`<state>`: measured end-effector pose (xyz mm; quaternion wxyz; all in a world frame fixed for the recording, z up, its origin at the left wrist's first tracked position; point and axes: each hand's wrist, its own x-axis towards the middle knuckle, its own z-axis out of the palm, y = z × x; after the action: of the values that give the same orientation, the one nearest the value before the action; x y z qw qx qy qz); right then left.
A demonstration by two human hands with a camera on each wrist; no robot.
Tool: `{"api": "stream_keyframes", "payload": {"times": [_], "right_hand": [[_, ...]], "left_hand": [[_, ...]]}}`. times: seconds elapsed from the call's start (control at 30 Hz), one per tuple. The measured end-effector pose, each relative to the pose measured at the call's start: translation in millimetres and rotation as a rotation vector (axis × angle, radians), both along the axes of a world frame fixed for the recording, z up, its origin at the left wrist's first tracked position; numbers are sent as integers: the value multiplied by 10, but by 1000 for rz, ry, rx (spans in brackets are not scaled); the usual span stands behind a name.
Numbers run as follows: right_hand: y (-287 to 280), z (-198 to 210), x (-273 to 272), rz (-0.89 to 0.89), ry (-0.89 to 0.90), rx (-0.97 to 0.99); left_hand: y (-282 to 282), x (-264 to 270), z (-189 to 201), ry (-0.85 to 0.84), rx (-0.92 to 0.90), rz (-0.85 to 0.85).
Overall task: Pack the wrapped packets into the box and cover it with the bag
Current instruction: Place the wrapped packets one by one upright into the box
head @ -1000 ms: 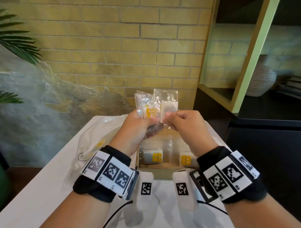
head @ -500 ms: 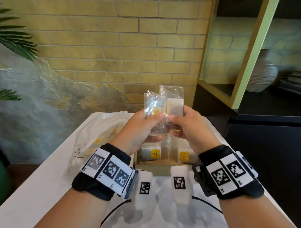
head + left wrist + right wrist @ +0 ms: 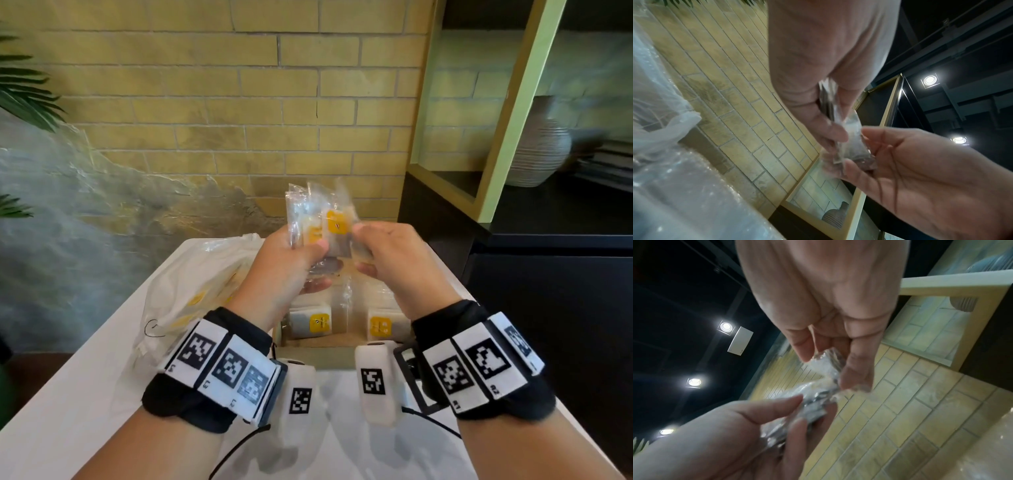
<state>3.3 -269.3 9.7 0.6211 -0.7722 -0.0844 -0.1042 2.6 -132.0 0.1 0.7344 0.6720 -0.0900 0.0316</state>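
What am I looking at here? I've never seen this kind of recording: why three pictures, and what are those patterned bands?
No machine: a person works with bare hands, wearing wristbands with printed square markers. The head view comes from a head-worn camera; the other two come from wrist cameras looking along each hand. The left hand and right hand together hold a bunch of clear-wrapped packets above an open cardboard box, where more packets with yellow labels already lie. The box sits on a white table. A thin plastic bag lies left of the box.
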Motion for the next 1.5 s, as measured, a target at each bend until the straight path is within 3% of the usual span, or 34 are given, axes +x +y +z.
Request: {"api": "stream_keyframes", "payload": {"times": [0.23, 0.37, 0.6, 0.73, 0.97, 1.2, 1.33, 1.5], "right_hand": [[-74, -25, 48, -1, -26, -68], [-124, -47, 70, 56, 30, 31], [-159, 12, 13, 145, 59, 197], [-169, 14, 34, 125, 103, 273], [-151, 1, 35, 173, 82, 272], [-192, 18, 48, 115, 46, 316], [-161, 5, 39, 119, 39, 317], [-278, 62, 55, -16, 17, 293]], "left_hand": [[1, -45, 25, -14, -4, -60], [-28, -54, 21, 2, -9, -73], [5, -62, 72, 86, -185, -84], [-8, -63, 61, 30, -97, -88], [-9, -27, 8, -35, 6, 46], [-12, -51, 55, 53, -82, -96], [-29, -66, 31, 67, 0, -144], [75, -38, 45, 18, 214, 12]]}}
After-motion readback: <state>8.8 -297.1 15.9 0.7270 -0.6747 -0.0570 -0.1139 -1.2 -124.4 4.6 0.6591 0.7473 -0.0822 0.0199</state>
